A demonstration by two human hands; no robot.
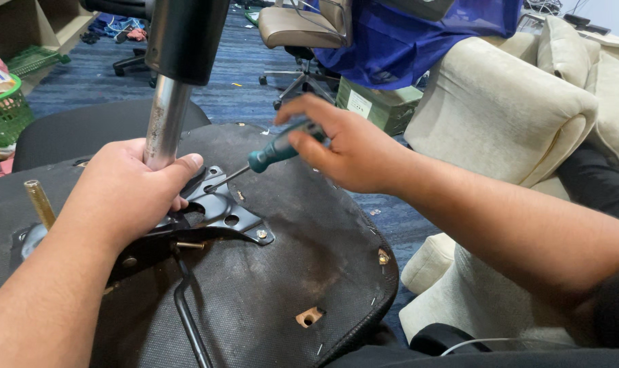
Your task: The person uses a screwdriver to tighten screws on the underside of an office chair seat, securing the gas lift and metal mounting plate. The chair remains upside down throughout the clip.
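Head view: left hand [129,194] wrapped around base of steel column [165,123], fingers curled tight, thumb pressed against metal bracket [224,211]. Right hand [347,153] closed on green screwdriver [275,150], fingers pinching handle, shaft angled down-left, tip at bracket corner beside thumb. Bracket bolted to upturned black seat [289,272], lying across lower frame. Lever rod [187,313] running below bracket. Cream sofa [507,102] at right; green basket [3,112] far left.

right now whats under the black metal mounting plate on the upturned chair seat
The black metal mounting plate lies on the black fabric underside of the chair seat. The left hand covers the plate's left part; whatever is beneath there is hidden.
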